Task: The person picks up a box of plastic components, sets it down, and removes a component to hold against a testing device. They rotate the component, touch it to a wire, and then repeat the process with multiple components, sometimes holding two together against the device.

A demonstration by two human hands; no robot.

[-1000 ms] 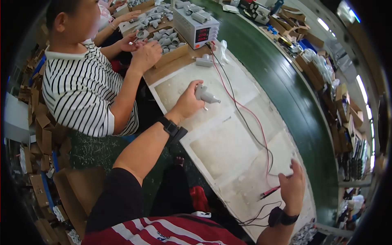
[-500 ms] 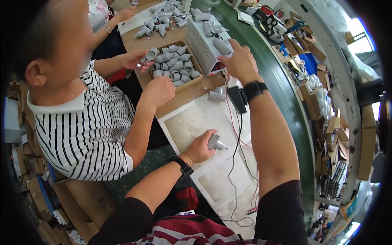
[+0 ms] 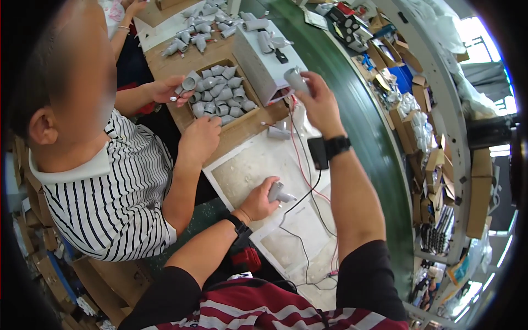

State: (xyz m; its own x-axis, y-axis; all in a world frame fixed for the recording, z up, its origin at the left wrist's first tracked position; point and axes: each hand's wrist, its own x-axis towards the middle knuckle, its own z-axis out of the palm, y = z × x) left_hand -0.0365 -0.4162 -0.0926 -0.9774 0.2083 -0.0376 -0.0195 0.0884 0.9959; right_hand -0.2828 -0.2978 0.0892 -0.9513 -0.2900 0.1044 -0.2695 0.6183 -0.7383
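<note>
My left hand [image 3: 256, 202] is closed around a grey plastic pipe fitting [image 3: 283, 195] with a narrower spout, low over the white work board [image 3: 234, 170]. In my right hand [image 3: 323, 109] is another grey pipe fitting [image 3: 296, 81], pinched between thumb and fingers, its round mouth showing. It is held at the near right corner of a grey metal box [image 3: 254, 61]. On top of that box lie more grey fittings [image 3: 265, 41] and a small black socket [image 3: 281, 55]. One more grey fitting [image 3: 279, 131] rests on the board below my right hand.
Red and black wires [image 3: 301, 198] trail across the board. At left, a co-worker in a striped shirt [image 3: 118, 192] handles a fitting beside a cardboard tray [image 3: 238, 116] of grey cones. A green conveyor belt [image 3: 357, 126] runs along the right; cartons [image 3: 434, 165] fill shelving beyond it.
My right hand has lifted a fitting off the metal box's top and drawn it toward me, uncovering the black socket. My left hand keeps its fitting, now turned slightly. The view has shifted.
</note>
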